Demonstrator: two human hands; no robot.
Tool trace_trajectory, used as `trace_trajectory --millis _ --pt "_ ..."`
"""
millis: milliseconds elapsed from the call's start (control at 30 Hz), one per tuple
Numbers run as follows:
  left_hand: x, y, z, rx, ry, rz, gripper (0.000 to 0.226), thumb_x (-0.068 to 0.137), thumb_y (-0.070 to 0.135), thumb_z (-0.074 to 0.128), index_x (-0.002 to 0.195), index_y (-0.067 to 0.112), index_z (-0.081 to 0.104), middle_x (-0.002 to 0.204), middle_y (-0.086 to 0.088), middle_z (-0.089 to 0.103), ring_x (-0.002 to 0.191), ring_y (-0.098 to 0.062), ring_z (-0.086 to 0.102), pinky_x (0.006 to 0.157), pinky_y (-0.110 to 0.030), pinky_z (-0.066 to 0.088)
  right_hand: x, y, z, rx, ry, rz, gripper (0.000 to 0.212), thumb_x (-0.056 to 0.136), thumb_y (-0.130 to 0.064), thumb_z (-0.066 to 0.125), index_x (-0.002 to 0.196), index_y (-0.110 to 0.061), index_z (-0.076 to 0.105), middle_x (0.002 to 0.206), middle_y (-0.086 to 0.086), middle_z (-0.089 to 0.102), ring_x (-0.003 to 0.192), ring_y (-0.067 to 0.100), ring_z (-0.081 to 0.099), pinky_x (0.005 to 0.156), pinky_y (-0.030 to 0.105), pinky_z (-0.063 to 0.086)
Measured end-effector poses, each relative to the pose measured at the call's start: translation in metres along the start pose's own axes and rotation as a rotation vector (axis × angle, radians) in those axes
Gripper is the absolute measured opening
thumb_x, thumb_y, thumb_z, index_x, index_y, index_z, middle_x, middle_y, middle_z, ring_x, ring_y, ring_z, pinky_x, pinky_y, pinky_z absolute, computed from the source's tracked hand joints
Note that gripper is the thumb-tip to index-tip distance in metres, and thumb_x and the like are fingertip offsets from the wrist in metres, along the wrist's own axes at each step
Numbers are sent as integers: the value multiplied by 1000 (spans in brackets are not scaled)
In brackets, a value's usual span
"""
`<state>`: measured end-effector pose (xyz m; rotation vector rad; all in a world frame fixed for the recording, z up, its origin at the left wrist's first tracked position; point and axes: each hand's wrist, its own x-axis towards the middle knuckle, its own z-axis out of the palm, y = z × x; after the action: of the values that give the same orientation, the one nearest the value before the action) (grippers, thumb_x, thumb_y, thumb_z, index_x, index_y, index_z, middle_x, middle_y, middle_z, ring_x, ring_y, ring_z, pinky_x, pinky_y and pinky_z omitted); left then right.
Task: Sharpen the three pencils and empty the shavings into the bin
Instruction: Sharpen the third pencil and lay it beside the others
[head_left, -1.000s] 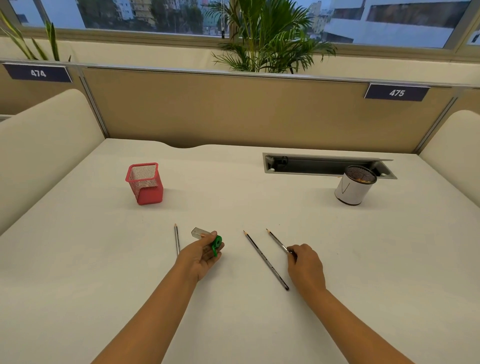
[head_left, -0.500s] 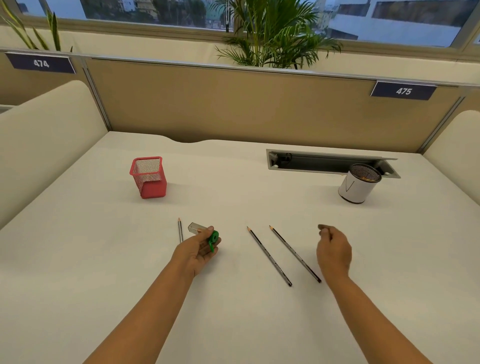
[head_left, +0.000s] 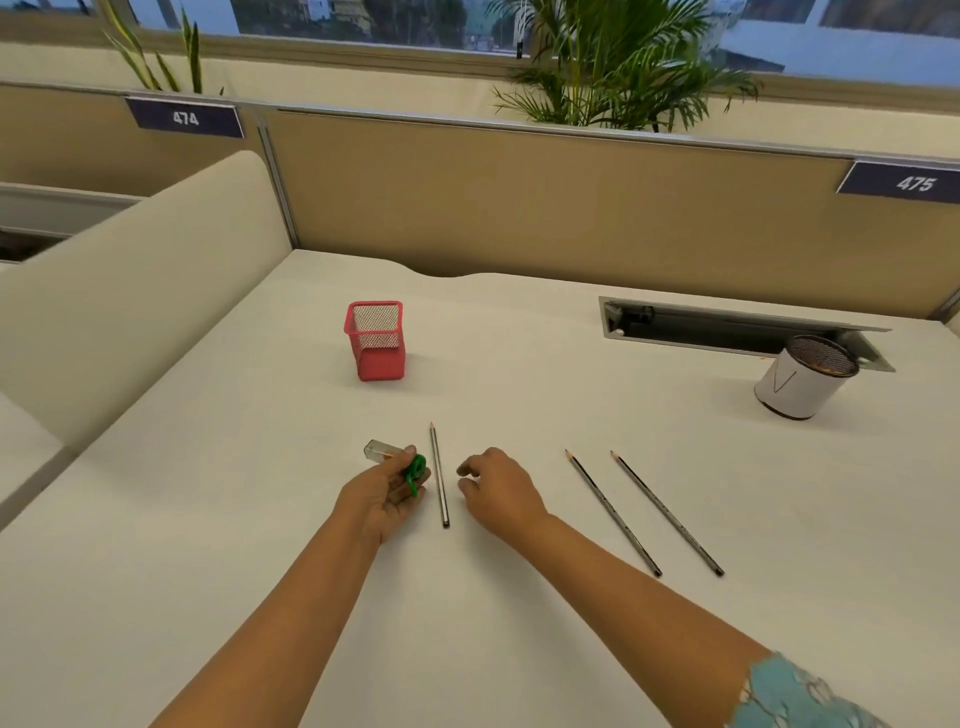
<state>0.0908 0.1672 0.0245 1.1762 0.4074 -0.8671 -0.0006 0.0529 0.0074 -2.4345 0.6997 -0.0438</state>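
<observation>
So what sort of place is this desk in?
Most likely an open-plan office: numbered plates 474 and 475 on a partition, and a cable tray set into the desk.

White desk (head_left: 260, 545) with three pencils (head_left: 439, 475), red holder (head_left: 376, 343), white cup (head_left: 797, 382).

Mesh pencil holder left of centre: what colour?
Red square mesh pencil holder; head view.

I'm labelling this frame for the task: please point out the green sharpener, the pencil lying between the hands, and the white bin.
green sharpener (head_left: 415, 472), head view, on its green body beside the thumb.
pencil between the hands (head_left: 439, 475), head view, mid-shaft.
white bin (head_left: 792, 387), head view, on its white outer wall.
</observation>
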Motion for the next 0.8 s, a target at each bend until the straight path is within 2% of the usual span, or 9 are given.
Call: trace_trajectory --millis 133,167,267,333,433,567,667,733,800 --pt "3 11 -20 -1 21 2 9 85 8 64 78 6 58 69 -9 67 75 -20 61 76 -29 48 15 -21 15 43 11 109 44 87 -36 57 122 -8 53 122 11 53 110 28 54 89 34 43" --pt "4 12 -23 -1 22 -1 10 85 8 64 78 6 58 65 -8 68 75 -20 62 74 -28 48 18 -23 17 34 16 128 45 86 -34 59 121 -8 52 121 11 53 109 29 54 89 34 44" --pt "9 19 -32 4 24 -11 9 85 8 64 78 7 57 48 -4 67 74 -19 61 73 -28 48 25 -29 23 -14 46 161 33 88 -17 53 119 -6 52 118 13 57 107 30 56 85 33 45" --pt "13 23 -35 18 22 -14 10 85 9 65 79 7 57 47 -3 66 74 -19 62 72 -28 48 27 -29 24 -24 79 197 30 87 -7 47 117 -6 53 115 14 60 103 29 57 80 31 44" --pt "17 25 -35 37 15 -20 10 84 9 66 80 8 57 47 -3 66 74 -18 62 70 -28 49 24 -24 24 -22 91 244 32 86 -3 43 116 -6 54 114 13 59 103 29 57 76 30 42" --pt "22 24 -29 44 -4 -42 10 84 9 65 80 8 57 48 -4 67 75 -19 63 72 -28 49 16 -16 17 132 120 291 35 89 -5 38 120 -6 55 120 12 56 103 27 56 79 30 42" --pt "20 20 -17 54 -28 -58 10 85 9 65 79 8 57 47 -3 66 75 -18 62 74 -29 49 1 -12 7 290 170 312 31 88 -5 39 113 -6 57 113 11 55 87 22 52 72 28 40" --pt "18 17 -9 56 -48 -68 10 85 9 64 79 8 57 47 -3 66 75 -18 62 80 -30 48 -13 -8 -1 318 226 283 25 88 -8 42 107 -7 58 106 6 55 84 19 51 72 27 40" --pt "16 14 -3 57 -71 -74 10 86 10 64 79 8 57 47 -3 66 75 -18 62 78 -29 48 -29 -5 -6 285 280 213 20 92 -14 45 106 -11 59 102 1 56 84 17 53 73 25 41"
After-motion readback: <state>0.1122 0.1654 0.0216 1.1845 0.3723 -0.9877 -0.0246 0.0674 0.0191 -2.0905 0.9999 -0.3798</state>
